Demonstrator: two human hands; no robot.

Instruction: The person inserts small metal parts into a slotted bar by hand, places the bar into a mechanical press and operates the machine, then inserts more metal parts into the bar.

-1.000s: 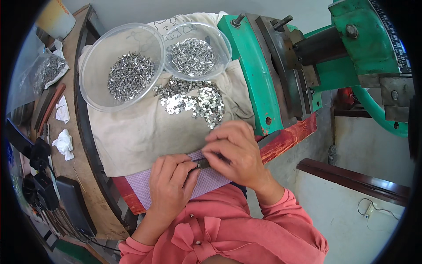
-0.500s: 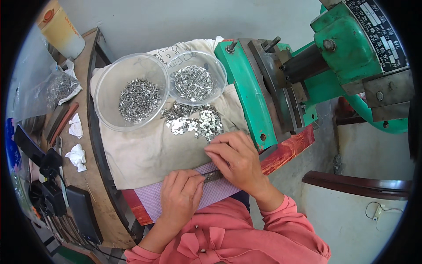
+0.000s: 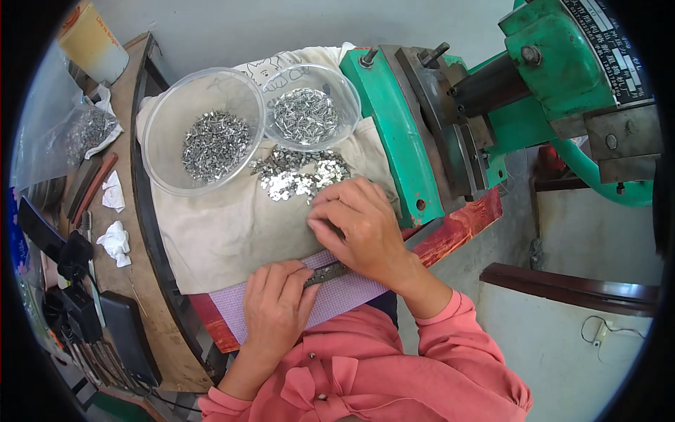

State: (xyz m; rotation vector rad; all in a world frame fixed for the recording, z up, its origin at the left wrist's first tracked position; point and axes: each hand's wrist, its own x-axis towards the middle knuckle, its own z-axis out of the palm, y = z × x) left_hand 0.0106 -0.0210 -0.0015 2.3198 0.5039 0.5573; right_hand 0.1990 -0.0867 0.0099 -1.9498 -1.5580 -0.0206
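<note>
My left hand rests on a lilac checked cloth, its fingers closed around the left end of a dark narrow metal strip. The strip's right part passes beneath my right hand. My right hand hovers above the strip with its fingertips bent together in a pinch; whatever sits between them is too small or hidden to make out. Just beyond those fingertips lies a pile of small shiny metal pieces on a beige cloth.
Behind the pile stand a large clear tub and a smaller clear bowl, both holding small metal parts. A green hand press rises at the right. To the left, a wooden side table carries tools, crumpled tissue and a black case.
The view has shifted a little. My right hand has moved slightly left and away from me, toward the pile. More of the dark metal strip shows between my hands.
</note>
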